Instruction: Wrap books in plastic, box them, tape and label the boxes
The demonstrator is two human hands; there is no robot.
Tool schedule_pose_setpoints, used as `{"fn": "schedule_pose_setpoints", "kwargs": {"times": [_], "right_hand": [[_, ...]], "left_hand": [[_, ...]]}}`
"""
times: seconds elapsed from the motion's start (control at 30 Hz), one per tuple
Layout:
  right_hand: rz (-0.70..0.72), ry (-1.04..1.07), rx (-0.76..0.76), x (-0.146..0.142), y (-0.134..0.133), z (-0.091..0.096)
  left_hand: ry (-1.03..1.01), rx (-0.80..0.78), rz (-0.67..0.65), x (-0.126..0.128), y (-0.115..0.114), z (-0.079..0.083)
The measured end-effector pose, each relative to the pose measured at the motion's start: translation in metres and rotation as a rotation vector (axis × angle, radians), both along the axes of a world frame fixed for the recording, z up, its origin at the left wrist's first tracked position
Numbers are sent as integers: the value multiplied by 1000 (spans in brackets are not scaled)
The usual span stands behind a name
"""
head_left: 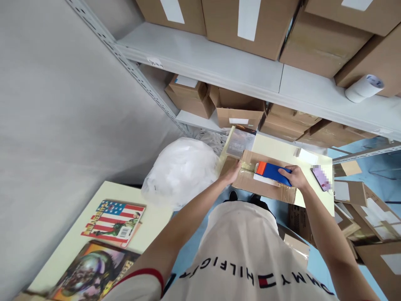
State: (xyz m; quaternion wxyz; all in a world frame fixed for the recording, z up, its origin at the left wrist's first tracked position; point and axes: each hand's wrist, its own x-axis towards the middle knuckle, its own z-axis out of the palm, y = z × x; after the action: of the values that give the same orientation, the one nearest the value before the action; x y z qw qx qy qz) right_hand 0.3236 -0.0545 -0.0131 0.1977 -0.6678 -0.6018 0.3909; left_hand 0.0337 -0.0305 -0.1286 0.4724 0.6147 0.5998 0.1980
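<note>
A flat cardboard box (263, 184) lies on a pale yellow table (282, 148) in front of me. My right hand (294, 176) is closed round a blue and orange tape dispenser (271, 172) that rests on the top of the box. My left hand (232, 171) presses on the box's left end, fingers bent over the edge. A strip of clear tape runs along the box's top beside the dispenser.
A phone (321, 177) lies on the table to the right. A white plastic bag (180, 171) bulges at the left. Two comic books (114, 221) lie on a near table. Shelves above hold cardboard boxes (247, 25) and a tape roll (363, 88). Flattened cartons (369, 213) stand at right.
</note>
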Motion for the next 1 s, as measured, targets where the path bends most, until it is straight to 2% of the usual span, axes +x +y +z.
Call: {"fn": "schedule_pose_setpoints", "kwargs": {"times": [0.07,0.1,0.17,0.23,0.3,0.5,0.6,0.73,0.83,0.9,1.0], "right_hand": [[6,15,-20,1,0,1],[7,14,-32,1,0,2],[2,1,-57,2,0,5],[11,-15,-82,2,2,8],[45,-32,-107,1,5,12],[137,-101,-129,9,13,26],[126,-54,-193,43,6,37],[40,-49,-336,121,-17,37],[16,-31,-334,171,-35,20],[15,-11,-311,189,-42,4],[47,16,-252,196,-43,-15]], "left_hand": [[85,79,-58,2,-5,7],[132,168,-111,4,-8,13],[213,382,-277,9,-11,24],[283,486,-472,16,-13,32],[379,471,-555,23,-13,37],[564,425,-568,31,-13,36],[609,404,-581,33,-11,38],[646,406,-593,31,-8,41],[674,405,-592,31,-7,40],[722,386,-559,40,-7,42],[756,363,-567,80,-15,47]]}}
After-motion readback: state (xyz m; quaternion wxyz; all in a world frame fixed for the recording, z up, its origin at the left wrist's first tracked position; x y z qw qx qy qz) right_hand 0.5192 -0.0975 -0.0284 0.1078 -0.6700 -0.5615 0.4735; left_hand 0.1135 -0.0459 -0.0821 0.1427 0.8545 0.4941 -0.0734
